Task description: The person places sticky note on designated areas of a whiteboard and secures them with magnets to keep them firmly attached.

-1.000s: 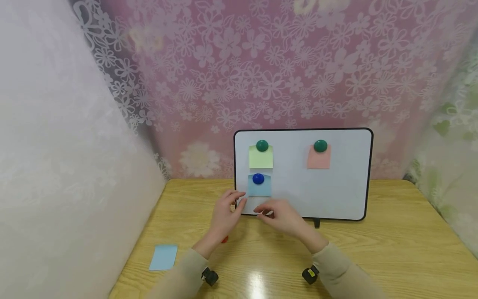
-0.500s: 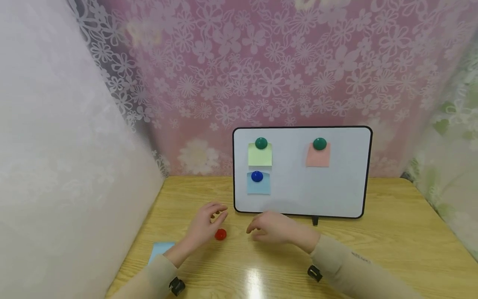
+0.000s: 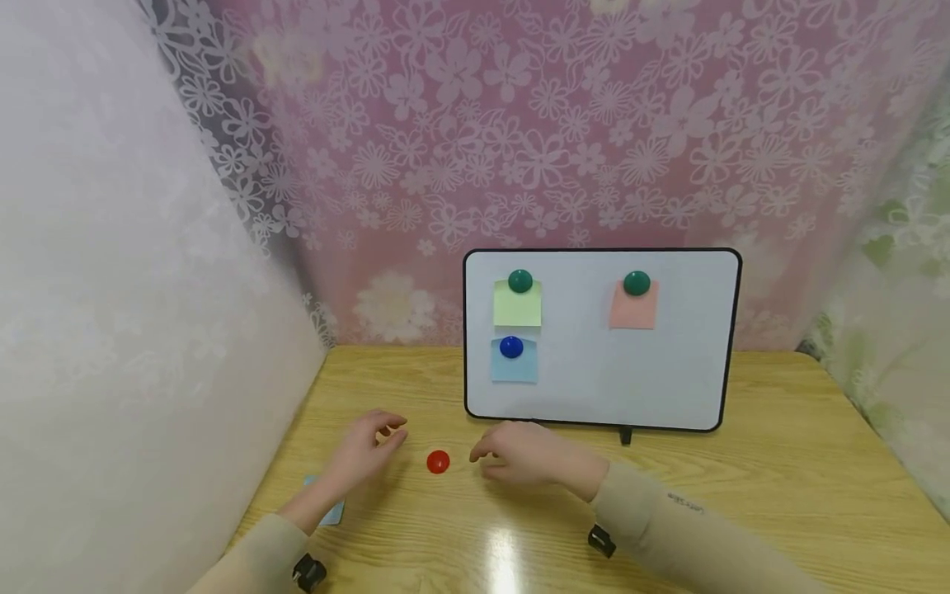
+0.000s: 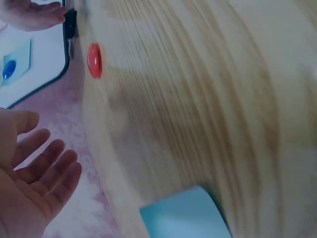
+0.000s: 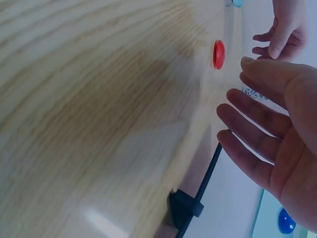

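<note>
My left hand (image 3: 365, 450) hovers over the table's left part with relaxed fingers and holds nothing. Beneath its wrist lies a light blue sticky note (image 4: 185, 215), partly hidden by the forearm in the head view. A round red magnet (image 3: 438, 462) lies on the wood between my two hands. Just right of that magnet is my right hand (image 3: 519, 452), fingers loosely bent, with nothing in them. Behind it stands a whiteboard (image 3: 586, 388). On the board, a blue magnet (image 3: 511, 347) pins a blue sticky note (image 3: 514, 373) at the lower left.
Higher on the board, one green magnet (image 3: 520, 281) pins a yellow-green note (image 3: 517, 310) and another green magnet (image 3: 637, 283) pins a pink note (image 3: 633, 313). A black foot (image 3: 626, 435) supports the board. A flowered curtain (image 3: 564, 132) hangs behind the wooden table (image 3: 801, 495).
Both hands have drawn back from the board's lower left corner. The left hand has moved left toward the loose blue note, uncovering the red magnet; the right has come down and slightly left.
</note>
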Demonstrator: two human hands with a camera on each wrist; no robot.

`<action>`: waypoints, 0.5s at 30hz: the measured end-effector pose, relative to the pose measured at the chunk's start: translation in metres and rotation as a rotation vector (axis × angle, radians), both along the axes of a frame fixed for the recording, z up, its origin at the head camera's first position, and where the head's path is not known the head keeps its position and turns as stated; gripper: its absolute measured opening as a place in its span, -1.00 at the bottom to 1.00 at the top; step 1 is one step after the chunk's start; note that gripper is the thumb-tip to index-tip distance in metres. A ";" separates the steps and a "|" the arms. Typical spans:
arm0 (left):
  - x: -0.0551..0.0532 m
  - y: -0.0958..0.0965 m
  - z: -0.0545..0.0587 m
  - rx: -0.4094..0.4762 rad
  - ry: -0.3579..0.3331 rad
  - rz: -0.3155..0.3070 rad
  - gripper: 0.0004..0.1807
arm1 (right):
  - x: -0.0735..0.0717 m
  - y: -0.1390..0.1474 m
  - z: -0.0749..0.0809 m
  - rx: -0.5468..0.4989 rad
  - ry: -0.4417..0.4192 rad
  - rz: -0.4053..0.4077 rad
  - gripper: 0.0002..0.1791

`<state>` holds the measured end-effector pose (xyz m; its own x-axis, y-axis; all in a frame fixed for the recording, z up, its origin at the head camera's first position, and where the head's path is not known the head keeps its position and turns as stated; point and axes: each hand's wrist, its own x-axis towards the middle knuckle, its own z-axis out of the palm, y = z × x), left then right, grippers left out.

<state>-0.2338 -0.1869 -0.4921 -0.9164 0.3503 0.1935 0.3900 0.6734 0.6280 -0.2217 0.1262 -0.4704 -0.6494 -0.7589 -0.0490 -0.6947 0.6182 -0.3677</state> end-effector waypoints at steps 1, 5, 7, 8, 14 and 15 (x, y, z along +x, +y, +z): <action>0.001 -0.005 -0.001 -0.015 -0.014 0.011 -0.74 | 0.000 -0.003 -0.001 -0.009 0.001 -0.011 -0.73; 0.004 -0.028 -0.002 -0.068 -0.075 0.061 -0.66 | -0.002 -0.013 -0.008 -0.028 0.003 -0.055 -0.72; 0.006 -0.039 -0.002 -0.095 -0.098 0.091 -0.62 | -0.003 -0.018 -0.012 -0.033 0.010 -0.069 -0.70; 0.007 -0.045 -0.002 -0.104 -0.106 0.099 -0.61 | -0.004 -0.020 -0.014 -0.033 0.013 -0.074 -0.69; 0.011 -0.077 0.001 -0.149 -0.112 0.124 -0.59 | -0.009 -0.034 -0.024 -0.020 0.029 -0.083 -0.60; 0.012 -0.081 0.001 -0.160 -0.109 0.126 -0.58 | -0.010 -0.037 -0.026 -0.014 0.032 -0.088 -0.59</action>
